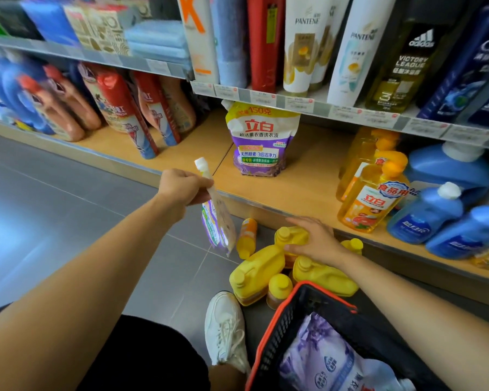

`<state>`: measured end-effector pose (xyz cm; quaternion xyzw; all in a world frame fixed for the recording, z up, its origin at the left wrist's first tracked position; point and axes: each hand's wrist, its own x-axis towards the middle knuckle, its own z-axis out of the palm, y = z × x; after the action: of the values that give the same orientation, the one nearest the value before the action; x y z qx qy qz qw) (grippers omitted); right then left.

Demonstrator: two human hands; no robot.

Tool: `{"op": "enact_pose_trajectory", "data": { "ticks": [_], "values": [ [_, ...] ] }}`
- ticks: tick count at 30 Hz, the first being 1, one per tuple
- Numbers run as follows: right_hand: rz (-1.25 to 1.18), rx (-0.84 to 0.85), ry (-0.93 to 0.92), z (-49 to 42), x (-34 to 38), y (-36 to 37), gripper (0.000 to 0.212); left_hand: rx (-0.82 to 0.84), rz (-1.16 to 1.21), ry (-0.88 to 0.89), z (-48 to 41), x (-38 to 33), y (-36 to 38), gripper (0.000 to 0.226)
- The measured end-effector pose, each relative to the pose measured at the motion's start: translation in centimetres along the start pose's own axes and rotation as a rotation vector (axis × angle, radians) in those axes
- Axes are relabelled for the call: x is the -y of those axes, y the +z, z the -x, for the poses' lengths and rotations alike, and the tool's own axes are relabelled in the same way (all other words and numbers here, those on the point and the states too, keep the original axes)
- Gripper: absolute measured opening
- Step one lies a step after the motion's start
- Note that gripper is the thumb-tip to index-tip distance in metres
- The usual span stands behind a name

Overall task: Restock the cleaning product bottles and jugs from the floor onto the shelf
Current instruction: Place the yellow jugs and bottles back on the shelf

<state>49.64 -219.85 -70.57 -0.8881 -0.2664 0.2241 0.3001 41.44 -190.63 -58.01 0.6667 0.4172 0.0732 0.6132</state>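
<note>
My left hand (pixel 184 187) grips a purple-and-white refill pouch (pixel 219 221) near its white spout, and the pouch hangs in the air in front of the wooden bottom shelf (pixel 302 190). A matching purple pouch (pixel 261 139) stands upright on that shelf. On the grey floor lies a pile of yellow jugs (pixel 259 273) and small yellow bottles (pixel 247 238). My right hand (pixel 315 239) rests on top of one yellow jug (pixel 290 235) in the pile, its fingers curved over it.
A black basket with an orange rim (pixel 280 314) sits at my right and holds a purple pouch (pixel 325 359). Orange dish-soap bottles (pixel 370 198) and blue jugs (pixel 432 213) stand on the shelf's right; red and blue bottles (pixel 116 108) fill its left. My white shoe (pixel 226 328) is by the pile.
</note>
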Motion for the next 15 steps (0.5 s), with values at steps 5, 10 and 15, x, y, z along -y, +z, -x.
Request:
{"op": "enact_pose_trajectory", "data": {
  "ticks": [5,10,15],
  "values": [
    [-0.369,-0.034,-0.248,0.9,8.4,0.5,0.091,-0.027,0.285,-0.017,1.2,-2.1,0.4,0.015],
    [-0.647,-0.216,-0.265,0.6,13.6,1.3,0.047,-0.003,0.482,-0.087,2.0,-2.9,1.5,0.016],
    [-0.676,-0.506,-0.128,-2.1,14.8,-2.4,0.017,0.094,0.536,0.040,1.0,-3.4,1.7,0.014]
  ]
}}
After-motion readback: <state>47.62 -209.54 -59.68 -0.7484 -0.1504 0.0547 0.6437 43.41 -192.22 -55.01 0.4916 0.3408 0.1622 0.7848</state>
